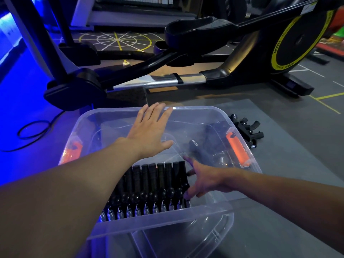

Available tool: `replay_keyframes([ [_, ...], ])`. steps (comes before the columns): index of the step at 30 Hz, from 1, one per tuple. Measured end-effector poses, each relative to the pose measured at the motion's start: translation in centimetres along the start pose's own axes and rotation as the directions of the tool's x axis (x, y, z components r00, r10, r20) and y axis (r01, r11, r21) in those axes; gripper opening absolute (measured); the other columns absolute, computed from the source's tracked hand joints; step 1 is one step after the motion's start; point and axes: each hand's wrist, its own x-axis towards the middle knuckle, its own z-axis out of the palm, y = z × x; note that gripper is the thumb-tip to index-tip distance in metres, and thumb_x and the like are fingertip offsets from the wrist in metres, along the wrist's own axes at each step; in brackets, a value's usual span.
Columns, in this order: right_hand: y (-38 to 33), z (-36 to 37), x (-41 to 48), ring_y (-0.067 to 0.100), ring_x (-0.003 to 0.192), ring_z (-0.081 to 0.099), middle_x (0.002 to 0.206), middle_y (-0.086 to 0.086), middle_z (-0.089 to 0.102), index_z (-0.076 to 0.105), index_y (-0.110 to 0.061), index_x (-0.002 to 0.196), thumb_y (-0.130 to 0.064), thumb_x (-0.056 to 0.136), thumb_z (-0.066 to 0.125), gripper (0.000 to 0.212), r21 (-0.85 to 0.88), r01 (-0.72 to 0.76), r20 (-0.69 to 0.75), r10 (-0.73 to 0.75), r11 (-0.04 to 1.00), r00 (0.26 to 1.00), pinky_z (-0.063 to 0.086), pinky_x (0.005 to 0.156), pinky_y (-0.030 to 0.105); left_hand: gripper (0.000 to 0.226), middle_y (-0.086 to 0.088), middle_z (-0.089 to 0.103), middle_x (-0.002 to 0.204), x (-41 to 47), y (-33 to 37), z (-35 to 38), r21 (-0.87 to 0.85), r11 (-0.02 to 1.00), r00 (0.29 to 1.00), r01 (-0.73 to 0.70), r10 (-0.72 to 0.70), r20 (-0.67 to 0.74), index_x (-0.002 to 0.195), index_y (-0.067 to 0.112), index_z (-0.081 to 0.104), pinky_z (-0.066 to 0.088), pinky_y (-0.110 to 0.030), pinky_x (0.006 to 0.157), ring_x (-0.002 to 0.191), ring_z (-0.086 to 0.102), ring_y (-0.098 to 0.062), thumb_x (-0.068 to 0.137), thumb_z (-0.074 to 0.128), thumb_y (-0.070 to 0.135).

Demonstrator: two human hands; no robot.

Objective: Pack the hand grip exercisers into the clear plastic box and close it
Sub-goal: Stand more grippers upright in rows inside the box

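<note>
Now | left hand [149, 131] spread flat over clear box [195, 108] | right hand [204, 181] splayed against end of exerciser row [158, 179]

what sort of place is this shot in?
Most likely a gym: an elliptical trainer with a yellow-ringed flywheel, painted floor markings, and hand grip exercisers filling a clear plastic box.

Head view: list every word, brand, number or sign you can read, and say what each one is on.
"MBH": on the yellow ring of the exercise machine's wheel; the middle letter is uncertain.
Smaller print lower on the same ring: too blurred to read.
White tag on a grip exerciser in the clear box: too small to read.
Floor markings: lines only, no letters.
</note>
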Motion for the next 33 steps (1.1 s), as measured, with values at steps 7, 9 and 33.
replay_keyframes([
  [7, -0.07, -0.54, -0.18, 0.017, 0.088, 0.067, 0.121, -0.002, 0.054, 0.012, -0.041, 0.15, 0.003, 0.073, 0.08, 0.111, 0.04, 0.003, -0.016, -0.003, 0.999, 1.0, 0.055, 0.083, 0.039, 0.094, -0.007, 0.005, 0.162, 0.04, 0.05, 0.11, 0.002, 1.0, 1.0, -0.006, 0.006, -0.013, 0.155, 0.02, 0.003, -0.006, -0.042, 0.122, 0.15, -0.002, -0.024, 0.087, 0.054, 0.06],
  [9, -0.13, -0.59, -0.16, 0.016, 0.084, 0.068, 0.111, -0.001, 0.059, 0.017, -0.04, 0.148, 0.005, 0.074, 0.078, 0.106, 0.072, -0.009, -0.001, 0.009, 0.997, 1.0, 0.055, 0.087, 0.044, 0.094, -0.007, 0.006, 0.162, 0.07, 0.06, 0.1, -0.001, 1.0, 1.0, -0.005, 0.005, -0.016, 0.155, 0.02, 0.004, -0.006, -0.042, 0.122, 0.15, -0.001, -0.024, 0.087, 0.054, 0.06],
  [33, 0.65, -0.46, -0.41, 0.019, 0.083, 0.066, 0.121, 0.008, 0.051, 0.025, -0.028, 0.135, 0.009, 0.066, 0.082, 0.097, -0.014, 0.109, -0.046, -0.109, 0.994, 0.993, 0.057, 0.071, 0.026, 0.091, -0.007, 0.008, 0.161, -0.03, 0.21, 0.07, -0.013, 1.0, 0.999, 0.006, -0.006, -0.039, 0.155, 0.019, 0.007, -0.006, -0.042, 0.121, 0.15, 0.0, -0.024, 0.087, 0.053, 0.059],
])
